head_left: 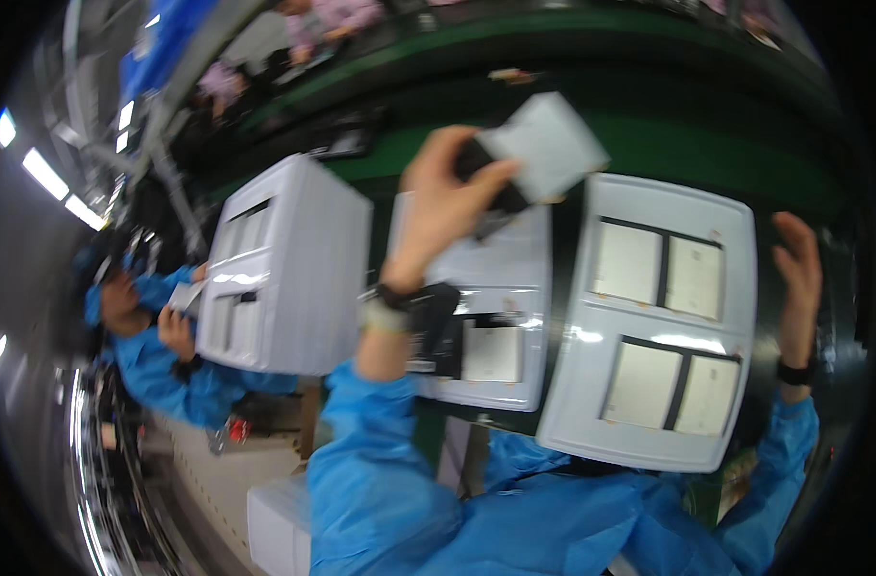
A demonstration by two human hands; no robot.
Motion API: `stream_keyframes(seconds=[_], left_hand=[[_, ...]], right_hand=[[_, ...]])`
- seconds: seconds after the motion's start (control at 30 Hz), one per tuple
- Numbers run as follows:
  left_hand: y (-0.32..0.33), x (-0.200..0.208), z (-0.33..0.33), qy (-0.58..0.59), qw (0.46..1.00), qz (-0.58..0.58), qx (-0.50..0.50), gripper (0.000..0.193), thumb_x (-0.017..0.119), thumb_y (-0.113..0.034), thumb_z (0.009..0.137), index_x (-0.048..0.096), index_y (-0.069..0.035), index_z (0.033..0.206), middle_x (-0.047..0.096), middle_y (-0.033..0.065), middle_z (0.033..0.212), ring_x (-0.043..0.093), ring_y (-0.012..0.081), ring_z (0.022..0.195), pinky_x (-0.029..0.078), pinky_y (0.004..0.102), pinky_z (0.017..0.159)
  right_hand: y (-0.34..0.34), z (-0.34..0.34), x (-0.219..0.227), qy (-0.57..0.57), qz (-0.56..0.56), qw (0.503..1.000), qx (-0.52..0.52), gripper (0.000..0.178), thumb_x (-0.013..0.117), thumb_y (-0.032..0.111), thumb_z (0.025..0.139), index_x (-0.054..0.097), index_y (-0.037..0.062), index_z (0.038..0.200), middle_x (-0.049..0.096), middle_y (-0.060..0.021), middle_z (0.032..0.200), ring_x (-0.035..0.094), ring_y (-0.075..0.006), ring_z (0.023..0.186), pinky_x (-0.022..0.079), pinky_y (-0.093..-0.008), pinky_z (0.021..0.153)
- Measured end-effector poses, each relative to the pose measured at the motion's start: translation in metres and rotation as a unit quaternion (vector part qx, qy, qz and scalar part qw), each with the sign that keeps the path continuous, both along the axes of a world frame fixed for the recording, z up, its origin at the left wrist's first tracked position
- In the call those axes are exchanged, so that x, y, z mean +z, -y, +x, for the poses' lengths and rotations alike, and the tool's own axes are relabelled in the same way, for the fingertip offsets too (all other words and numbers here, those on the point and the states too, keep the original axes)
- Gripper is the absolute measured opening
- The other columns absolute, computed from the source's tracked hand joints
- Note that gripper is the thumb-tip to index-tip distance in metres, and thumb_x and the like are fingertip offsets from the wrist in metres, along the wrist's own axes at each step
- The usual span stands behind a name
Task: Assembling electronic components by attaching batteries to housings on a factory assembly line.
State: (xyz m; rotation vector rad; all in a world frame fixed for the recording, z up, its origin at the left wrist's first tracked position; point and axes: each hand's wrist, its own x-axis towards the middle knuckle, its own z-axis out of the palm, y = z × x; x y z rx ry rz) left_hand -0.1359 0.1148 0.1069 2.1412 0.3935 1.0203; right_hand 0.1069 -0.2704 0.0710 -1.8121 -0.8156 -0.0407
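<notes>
My left hand (448, 197) is raised over the middle tray, its thumb and fingers pinching a flat white rectangular piece with a black part (553, 144). Below it lies the middle white tray (467, 382), with a white piece (493, 354) in its near recess beside a black item (436, 331). To the right, another white tray (577, 394) bears several white pieces (630, 261) in two recesses, with black strips between them. My right hand (798, 269) is off that tray's right side, fingers apart and holding nothing, slightly blurred.
A tall stack of white trays (332, 278) stands on the left. Beside it a co-worker in blue (184, 355) holds a small pale piece. Dark flat items (332, 134) lie behind the stack. Other people in pink (342, 14) sit beyond the green bench edge.
</notes>
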Motion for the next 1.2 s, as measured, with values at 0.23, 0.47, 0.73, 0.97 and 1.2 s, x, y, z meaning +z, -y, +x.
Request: stream_keyframes(seconds=[0.23, 0.47, 0.73, 0.97, 1.2], left_hand=[[0.085, 0.009, 0.103, 0.073, 0.986, -0.066, -0.135, 0.04, 0.081, -0.024, 0.078, 0.057, 0.0, 0.099, 0.064, 0.0109, 0.086, 0.063, 0.0203, 0.077, 0.051, 0.0337, 0.071], [0.086, -0.016, 0.122, 0.063, 0.972, -0.167, -0.152, 0.04, 0.078, -0.025, 0.082, 0.055, 0.001, 0.102, 0.064, 0.0148, 0.088, 0.064, 0.0222, 0.081, 0.051, 0.0358, 0.074], [0.089, -0.016, 0.137, 0.153, 0.818, -0.36, -0.422, 0.03, 0.071, -0.029, 0.094, 0.053, -0.006, 0.102, 0.059, -0.0022, 0.09, 0.054, 0.0047, 0.084, 0.046, 0.023, 0.072], [0.094, -0.013, 0.121, 0.155, 0.959, -0.16, -0.174, 0.048, 0.072, -0.035, 0.088, 0.048, 0.001, 0.11, 0.065, 0.0201, 0.092, 0.065, 0.0317, 0.087, 0.049, 0.0405, 0.077], [0.097, -0.019, 0.13, 0.096, 0.976, -0.111, -0.163, 0.052, 0.07, -0.038, 0.087, 0.048, 0.001, 0.112, 0.066, 0.0283, 0.1, 0.065, 0.0433, 0.096, 0.05, 0.0485, 0.082]], right_hand=[[-0.085, 0.023, 0.047, -0.003, 0.148, 0.976, 0.161, 0.03, 0.059, 0.014, 0.099, 0.057, -0.0013, 0.125, 0.06, -0.0031, 0.113, 0.056, -0.0082, 0.099, 0.043, -0.0221, 0.085], [-0.107, 0.023, 0.038, -0.065, 0.172, 0.971, 0.154, 0.032, 0.061, 0.011, 0.098, 0.055, 0.001, 0.128, 0.06, -0.0008, 0.111, 0.053, -0.0039, 0.092, 0.041, -0.0188, 0.081], [-0.111, 0.068, 0.003, -0.206, 0.219, 0.924, 0.237, 0.032, 0.061, 0.017, 0.098, 0.055, 0.0018, 0.125, 0.063, -0.0037, 0.119, 0.06, -0.0113, 0.111, 0.047, -0.0252, 0.091], [-0.124, 0.013, 0.064, -0.164, 0.149, 0.937, 0.271, 0.029, 0.058, 0.015, 0.099, 0.055, 0.0002, 0.124, 0.065, -0.0038, 0.114, 0.063, -0.0115, 0.102, 0.049, -0.026, 0.085], [-0.096, -0.017, 0.08, -0.186, 0.128, 0.949, 0.218, 0.019, 0.055, 0.007, 0.097, 0.06, 0.0028, 0.115, 0.065, -0.003, 0.109, 0.062, -0.0111, 0.1, 0.049, -0.0254, 0.088]])
